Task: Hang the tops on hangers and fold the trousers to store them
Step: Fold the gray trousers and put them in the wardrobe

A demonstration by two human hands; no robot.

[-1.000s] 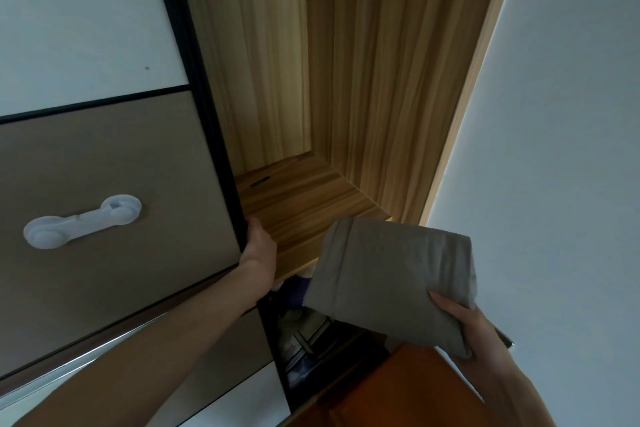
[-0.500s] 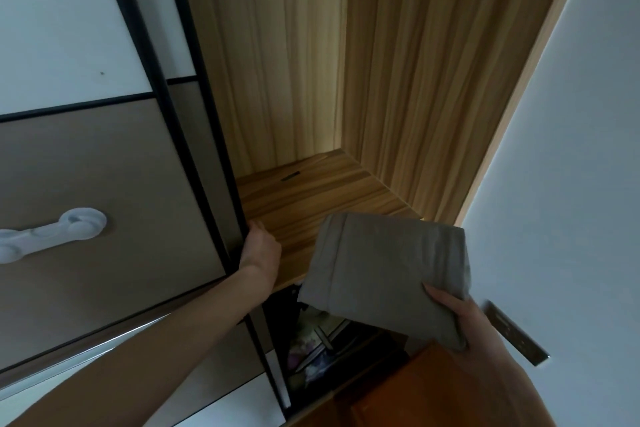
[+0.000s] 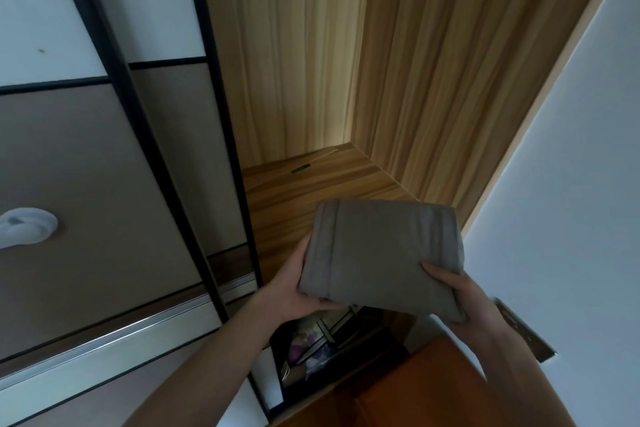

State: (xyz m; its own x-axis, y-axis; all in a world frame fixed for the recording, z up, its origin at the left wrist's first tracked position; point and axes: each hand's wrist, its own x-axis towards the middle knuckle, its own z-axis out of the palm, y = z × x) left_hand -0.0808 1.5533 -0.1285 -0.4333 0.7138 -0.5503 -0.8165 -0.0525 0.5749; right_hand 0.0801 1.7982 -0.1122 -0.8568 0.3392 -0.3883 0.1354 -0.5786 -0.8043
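We hold the folded grey-beige fabric trousers [image 3: 381, 255] in both hands, left hand [image 3: 298, 288] gripping the left edge, right hand [image 3: 457, 298] clasping the lower right corner, just above the striped wooden wardrobe shelf [image 3: 311, 191].

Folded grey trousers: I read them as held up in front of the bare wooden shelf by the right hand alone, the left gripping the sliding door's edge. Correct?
Not quite. The head view shows both hands holding the folded grey trousers: the left hand grips their lower left corner, not the sliding door, and the right hand holds the right side. They are indeed held up in front of the bare wooden shelf.
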